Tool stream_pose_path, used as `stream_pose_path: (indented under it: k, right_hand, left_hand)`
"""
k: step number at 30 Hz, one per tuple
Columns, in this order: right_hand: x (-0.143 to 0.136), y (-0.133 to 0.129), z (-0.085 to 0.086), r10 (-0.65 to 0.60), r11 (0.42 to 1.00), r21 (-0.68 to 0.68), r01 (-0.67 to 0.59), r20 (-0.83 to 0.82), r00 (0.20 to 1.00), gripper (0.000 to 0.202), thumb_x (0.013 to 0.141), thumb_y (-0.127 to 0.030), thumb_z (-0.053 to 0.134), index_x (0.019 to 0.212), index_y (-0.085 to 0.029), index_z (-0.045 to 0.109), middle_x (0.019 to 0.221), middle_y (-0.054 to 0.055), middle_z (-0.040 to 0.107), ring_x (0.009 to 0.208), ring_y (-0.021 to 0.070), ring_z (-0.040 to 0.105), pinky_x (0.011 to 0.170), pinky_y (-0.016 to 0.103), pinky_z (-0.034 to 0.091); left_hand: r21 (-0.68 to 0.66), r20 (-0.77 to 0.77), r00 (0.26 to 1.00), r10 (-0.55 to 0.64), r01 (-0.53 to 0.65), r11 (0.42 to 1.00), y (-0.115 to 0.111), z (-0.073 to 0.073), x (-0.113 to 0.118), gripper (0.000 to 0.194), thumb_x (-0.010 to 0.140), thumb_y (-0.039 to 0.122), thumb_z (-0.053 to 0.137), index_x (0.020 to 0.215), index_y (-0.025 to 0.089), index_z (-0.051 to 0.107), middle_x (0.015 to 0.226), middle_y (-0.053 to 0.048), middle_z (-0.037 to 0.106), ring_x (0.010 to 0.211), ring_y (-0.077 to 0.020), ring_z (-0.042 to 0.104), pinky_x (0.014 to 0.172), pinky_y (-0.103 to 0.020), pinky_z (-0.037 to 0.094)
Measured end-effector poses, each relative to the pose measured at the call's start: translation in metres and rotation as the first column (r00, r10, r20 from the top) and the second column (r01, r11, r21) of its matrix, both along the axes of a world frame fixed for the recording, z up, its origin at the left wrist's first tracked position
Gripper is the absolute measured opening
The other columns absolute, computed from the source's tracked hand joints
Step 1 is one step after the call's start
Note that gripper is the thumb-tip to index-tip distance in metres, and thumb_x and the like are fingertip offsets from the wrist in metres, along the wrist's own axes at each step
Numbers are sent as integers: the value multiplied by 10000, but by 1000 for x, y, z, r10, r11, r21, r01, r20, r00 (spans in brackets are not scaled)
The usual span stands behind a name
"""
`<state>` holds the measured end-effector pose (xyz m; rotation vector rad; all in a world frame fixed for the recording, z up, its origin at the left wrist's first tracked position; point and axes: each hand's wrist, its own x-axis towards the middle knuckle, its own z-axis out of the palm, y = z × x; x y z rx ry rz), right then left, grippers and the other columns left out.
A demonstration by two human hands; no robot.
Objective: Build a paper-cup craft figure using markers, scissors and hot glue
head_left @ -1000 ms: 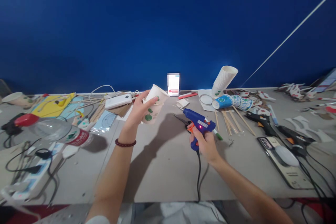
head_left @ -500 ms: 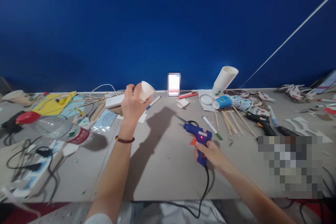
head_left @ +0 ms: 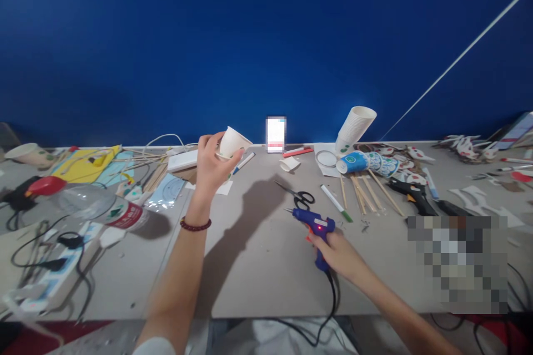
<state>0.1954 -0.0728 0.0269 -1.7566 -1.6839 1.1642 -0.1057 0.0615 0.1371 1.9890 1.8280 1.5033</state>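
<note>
A white paper cup with green dots is held tilted in my left hand, above the table's left middle. My fingers curl around its side. My right hand grips a blue glue gun by its handle, with a red light lit on its body and an orange trigger. Its nozzle points left, and a black cord runs down from the handle. Just beyond the glue gun lie black-handled scissors. A green-capped marker rests to its right.
A tilted stack of paper cups stands at the back right beside a blue cup. Wooden sticks and a black glue gun lie nearby. On the left are a plastic bottle and a power strip.
The glue gun in my right hand has come down toward me, uncovering the scissors. My left hand has turned the paper cup a little, showing more of its side.
</note>
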Motion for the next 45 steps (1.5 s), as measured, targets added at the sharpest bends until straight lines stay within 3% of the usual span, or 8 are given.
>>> stream_pose_path:
  k: [4, 9, 14, 21, 28, 36, 41, 45]
  right_hand:
    - [-5, 1, 16, 133, 991, -69, -116, 354, 926, 485, 910, -527, 390, 882, -180, 727, 844, 151, 726, 904, 309, 676, 736, 363, 466]
    - [-14, 2, 30, 227, 973, -150, -177, 453, 862, 558, 945, -531, 310, 977, -190, 750, 968, 176, 722, 920, 318, 678, 746, 367, 453]
    - [-20, 4, 35, 261, 965, -168, -201, 539, 801, 583, 955, -546, 290, 984, -198, 757, 987, 166, 718, 903, 303, 692, 762, 358, 466]
    - [-24, 4, 38, 283, 959, -152, -240, 602, 747, 588, 980, -526, 239, 979, -260, 763, 938, 132, 736, 871, 302, 710, 756, 375, 483]
    - [-29, 1, 37, 267, 957, -112, -269, 710, 652, 623, 995, -493, 260, 890, -144, 765, 847, 173, 739, 812, 270, 722, 701, 312, 492]
    - [-27, 3, 38, 277, 947, -126, -294, 785, 555, 622, 1002, -447, 271, 836, -107, 764, 810, 191, 740, 792, 305, 727, 649, 332, 498]
    - [-25, 4, 44, 277, 952, -144, -270, 782, 559, 557, 995, -427, 323, 849, -106, 754, 863, 202, 739, 814, 326, 721, 651, 352, 486]
    - [-23, 12, 72, 212, 955, -36, -294, 775, 595, 481, 985, -405, 375, 761, -152, 716, 753, 151, 733, 724, 288, 715, 599, 318, 454]
  left_hand:
    - [-138, 243, 964, -109, 145, 980, -4, 3, 5, 523, 679, 464, 709, 1125, 204, 623, 1087, -75, 586, 1007, -240, 579, 807, -332, 506]
    - [-254, 660, 715, -230, 501, 827, -7, 1, 15, 563, 667, 504, 715, 1140, 210, 631, 977, -54, 665, 835, -204, 647, 650, -265, 506]
    - [-208, 772, 567, -287, 652, 729, -8, -5, 20, 552, 701, 498, 695, 1160, 197, 638, 892, -47, 691, 774, -178, 656, 623, -237, 495]
    - [-171, 821, 460, -337, 762, 625, -13, -3, 24, 495, 728, 489, 673, 1132, 203, 656, 853, -38, 698, 691, -159, 648, 589, -236, 490]
    - [-154, 822, 423, -381, 810, 566, -14, -6, 24, 535, 752, 515, 643, 1171, 184, 636, 847, -49, 701, 704, -180, 661, 636, -264, 505]
    - [-123, 840, 390, -378, 815, 567, -17, -7, 25, 537, 773, 522, 620, 1181, 173, 623, 867, -56, 704, 688, -180, 661, 668, -290, 514]
    - [-189, 808, 459, -369, 796, 575, -15, -4, 26, 558, 735, 548, 644, 1139, 164, 644, 821, -57, 705, 679, -182, 656, 597, -263, 498]
    - [-271, 767, 550, -329, 744, 611, -13, -3, 27, 558, 677, 523, 710, 1113, 177, 667, 875, -56, 711, 673, -158, 643, 557, -230, 477]
